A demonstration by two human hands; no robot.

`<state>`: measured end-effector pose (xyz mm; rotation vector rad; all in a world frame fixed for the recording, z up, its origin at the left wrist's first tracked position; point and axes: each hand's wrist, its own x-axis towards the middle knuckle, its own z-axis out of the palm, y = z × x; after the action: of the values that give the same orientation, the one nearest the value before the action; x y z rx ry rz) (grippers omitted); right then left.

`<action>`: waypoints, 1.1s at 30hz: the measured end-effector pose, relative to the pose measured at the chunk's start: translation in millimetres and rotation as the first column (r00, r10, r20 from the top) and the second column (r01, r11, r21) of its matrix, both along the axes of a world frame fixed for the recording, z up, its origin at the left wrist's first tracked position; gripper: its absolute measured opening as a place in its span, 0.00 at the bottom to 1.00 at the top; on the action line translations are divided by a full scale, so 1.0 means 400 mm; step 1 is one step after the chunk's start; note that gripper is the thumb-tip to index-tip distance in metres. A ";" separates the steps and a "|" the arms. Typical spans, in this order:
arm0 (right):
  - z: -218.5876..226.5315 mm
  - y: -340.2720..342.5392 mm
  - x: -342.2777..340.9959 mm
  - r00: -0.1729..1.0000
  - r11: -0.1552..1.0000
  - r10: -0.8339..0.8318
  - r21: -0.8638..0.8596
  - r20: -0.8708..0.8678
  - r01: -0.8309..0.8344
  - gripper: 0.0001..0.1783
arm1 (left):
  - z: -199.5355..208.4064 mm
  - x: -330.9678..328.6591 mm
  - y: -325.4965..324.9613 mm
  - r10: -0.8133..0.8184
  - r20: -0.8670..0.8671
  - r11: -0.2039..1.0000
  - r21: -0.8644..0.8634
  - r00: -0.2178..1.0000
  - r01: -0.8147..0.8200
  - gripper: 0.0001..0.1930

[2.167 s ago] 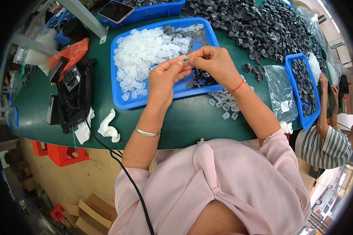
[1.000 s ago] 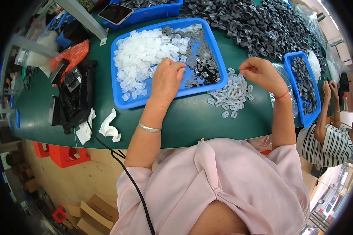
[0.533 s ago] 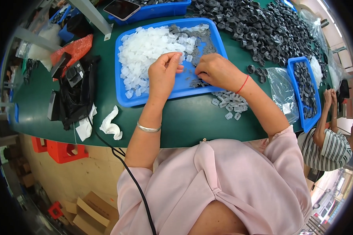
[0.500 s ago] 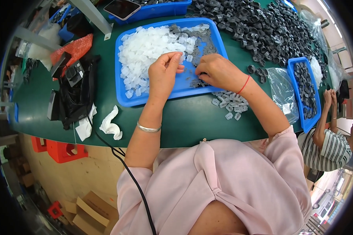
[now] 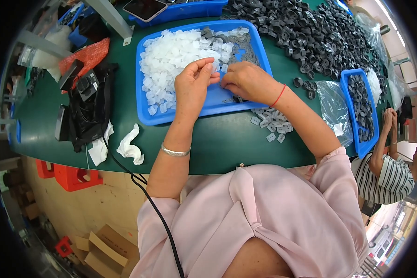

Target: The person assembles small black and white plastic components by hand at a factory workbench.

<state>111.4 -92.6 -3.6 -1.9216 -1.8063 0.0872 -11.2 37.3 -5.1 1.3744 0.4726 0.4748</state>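
A blue tray (image 5: 142, 111) holds a heap of translucent white plastic pieces (image 5: 171, 58) on its left and small flat grey plastic pieces (image 5: 245, 48) on its right. Over the middle of the tray, my left hand (image 5: 192, 85) is closed in a pinch, thumb against fingers. Close to its right, my right hand (image 5: 251, 83) is also pinched, palm down, its fingertips almost at the left ones. Whatever is between the fingers of either hand is too small or hidden to name. More flat grey pieces (image 5: 274, 123) lie on the table just below the tray's right corner.
Black ring-shaped parts (image 5: 306, 39) are heaped at the back right. A smaller blue tray (image 5: 362, 146) of dark parts stands right, beside a clear plastic bag (image 5: 333, 111). Left lie a black bag (image 5: 90, 102), crumpled tissue (image 5: 131, 146) and a cable (image 5: 160, 217). A co-worker (image 5: 384, 171) sits far right.
My right hand has moved left from the grey pieces to near my left fingertips. My left hand has stayed almost in place, still pinched.
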 end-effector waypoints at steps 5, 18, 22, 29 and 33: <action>0.005 0.004 -0.020 0.971 0.971 0.236 -0.038 -0.033 -0.237 0.03 | -0.003 -0.004 0.007 0.039 0.014 0.998 -0.044 0.999 -0.038 0.14; 0.022 0.000 0.042 0.965 0.973 0.224 -0.084 0.136 -0.215 0.03 | 0.008 -0.008 0.010 0.006 -0.008 0.996 -0.091 1.000 -0.006 0.15; 0.057 -0.044 0.043 0.989 0.993 -0.015 -0.120 -0.147 -0.003 0.03 | 0.003 -0.006 0.001 -0.019 0.004 0.995 -0.096 1.000 0.019 0.15; 0.064 -0.075 0.032 0.866 0.974 -0.157 0.070 -0.476 0.215 0.10 | 0.001 -0.003 -0.014 -0.089 -0.002 0.980 -0.178 0.996 0.087 0.17; 0.072 -0.075 0.031 0.574 0.961 -0.199 -0.042 -0.794 0.275 0.09 | 0.002 0.001 -0.016 -0.108 0.011 0.968 -0.225 0.994 0.108 0.17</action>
<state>123.7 -122.6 25.0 -1.6319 -0.9112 0.6595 -11.0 30.7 -4.4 1.1747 0.4364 0.3207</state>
